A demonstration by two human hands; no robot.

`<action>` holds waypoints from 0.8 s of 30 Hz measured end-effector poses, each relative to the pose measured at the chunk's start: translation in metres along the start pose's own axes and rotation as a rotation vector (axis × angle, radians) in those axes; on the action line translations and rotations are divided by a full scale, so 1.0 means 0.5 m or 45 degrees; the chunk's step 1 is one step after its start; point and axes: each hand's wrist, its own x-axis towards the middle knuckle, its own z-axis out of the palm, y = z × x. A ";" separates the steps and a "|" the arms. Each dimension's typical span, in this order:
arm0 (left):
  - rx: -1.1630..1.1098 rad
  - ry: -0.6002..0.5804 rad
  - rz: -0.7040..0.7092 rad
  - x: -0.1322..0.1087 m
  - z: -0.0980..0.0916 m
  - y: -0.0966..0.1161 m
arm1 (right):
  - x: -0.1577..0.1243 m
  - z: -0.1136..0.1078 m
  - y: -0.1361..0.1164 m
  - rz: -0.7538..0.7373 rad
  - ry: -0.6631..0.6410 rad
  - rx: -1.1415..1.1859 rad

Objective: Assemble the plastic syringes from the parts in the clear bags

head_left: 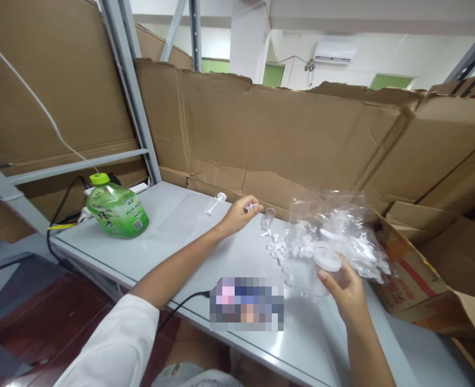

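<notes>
My left hand (240, 213) reaches over the far part of the table, its fingers closed on a small white plastic piece (249, 207). Just right of it a small clear ribbed cup (268, 217) lies tilted. My right hand (347, 290) is wrapped round a clear container with a white round top (326, 259); its lower part is blurred. Loose small white plastic parts (276, 247) are scattered between the hands. Behind the container, a clear plastic bag (352, 236) holds more white parts.
A green bottle (119, 209) stands at the left, and a white stemmed piece (215, 203) lies at the back. A pixelated object with a cable (187, 298) sits at the front edge. Cardboard walls (270, 134) close the back; an open carton (410, 274) stands right.
</notes>
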 end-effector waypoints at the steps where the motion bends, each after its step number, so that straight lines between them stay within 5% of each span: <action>1: -0.212 0.018 -0.008 0.008 -0.016 0.026 | -0.001 -0.002 0.000 0.010 -0.102 0.033; 4: -0.649 -0.077 -0.005 0.024 -0.056 0.099 | -0.006 0.002 -0.007 0.016 -0.381 0.096; 7: -0.842 -0.415 0.024 0.025 -0.076 0.149 | -0.011 0.015 -0.019 0.004 -0.589 0.085; 10: -0.879 -0.780 -0.039 0.023 -0.083 0.170 | -0.013 0.025 -0.030 -0.005 -0.737 0.032; 13: -0.850 -0.990 -0.141 0.024 -0.089 0.174 | -0.012 0.027 -0.037 0.003 -0.791 -0.021; 24: -0.794 -1.083 -0.216 0.019 -0.107 0.146 | -0.010 0.022 -0.028 0.023 -0.750 -0.112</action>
